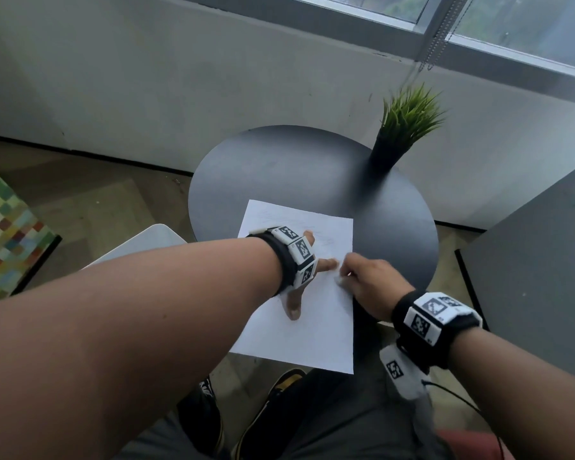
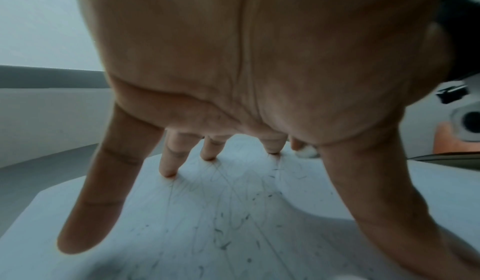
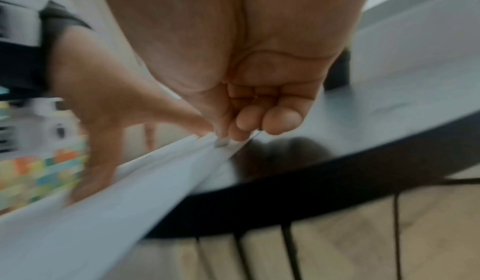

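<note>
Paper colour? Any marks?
The paper is white with faint grey pencil scribbles, clearest in the left wrist view.

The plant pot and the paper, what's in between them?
Only bare black table between plant pot and paper, shown in the head view.

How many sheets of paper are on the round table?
1. The sheet lies at the table's near edge, overhanging it, pressed by the left hand; another sheet directly beneath could be hidden.
</note>
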Available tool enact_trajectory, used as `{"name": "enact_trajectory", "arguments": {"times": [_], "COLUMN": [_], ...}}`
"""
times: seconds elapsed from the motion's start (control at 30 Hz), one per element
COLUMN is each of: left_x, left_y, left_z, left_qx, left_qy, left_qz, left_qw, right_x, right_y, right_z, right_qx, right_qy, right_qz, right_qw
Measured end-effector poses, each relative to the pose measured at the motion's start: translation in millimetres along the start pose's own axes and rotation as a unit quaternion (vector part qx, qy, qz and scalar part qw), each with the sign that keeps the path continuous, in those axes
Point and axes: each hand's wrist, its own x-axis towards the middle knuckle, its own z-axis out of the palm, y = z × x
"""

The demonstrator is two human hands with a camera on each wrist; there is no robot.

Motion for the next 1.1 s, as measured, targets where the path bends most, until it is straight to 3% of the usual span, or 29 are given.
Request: {"name": "enact_trajectory", "arguments": {"times": [0.1,0.2,0.23,0.37,0.43,0.53,0.7,0.87,1.0,1.1], "left_x": [-3.5,-3.5,-3.8,-6.8,-6.2,-3.6,-4.3,-6.5,-10.9,-15.2], "left_y": [2.0,1.5,1.6,3.7,3.3,1.1,0.8,-4.6,-4.5,-8.1], "left_z": [-2.3,-3.3,-3.6,-4.5,-4.9,-4.2,0.1,3.0,5.1,-2.5], "left_qx": [0.004,0.002,0.006,0.026,0.02,0.015,0.012,-0.009,-0.016,-0.026], "left_qy": [0.001,0.001,0.004,0.014,0.013,0.004,0.007,0.003,-0.004,0.014], "left_qz": [0.0,-0.002,-0.001,-0.003,-0.002,-0.001,-0.008,0.0,-0.006,-0.004], "left_qw": [1.0,1.0,1.0,1.0,1.0,1.0,1.0,1.0,1.0,1.0], "right_x": [1.0,-13.3,-12.0,7.7,2.5,-13.8,8.4,-7.0,9.7,12.4], "right_y": [4.1,-12.6,-11.9,9.2,-0.3,-18.5,7.2,-9.9,20.1,28.4], "right_z": [-2.0,15.5,13.5,-7.1,-0.4,15.4,-7.6,8.9,-16.6,-22.6], "right_qx": [0.008,-0.014,-0.009,0.028,0.01,-0.026,0.018,-0.034,-0.009,0.078], "right_qy": [0.023,-0.018,-0.019,0.039,0.031,-0.037,0.028,-0.027,0.015,0.012], "right_qz": [0.026,-0.072,-0.074,0.042,0.005,-0.093,0.018,-0.089,0.046,0.078], "right_qw": [0.999,0.997,0.997,0.998,0.999,0.995,0.999,0.995,0.999,0.994]}}
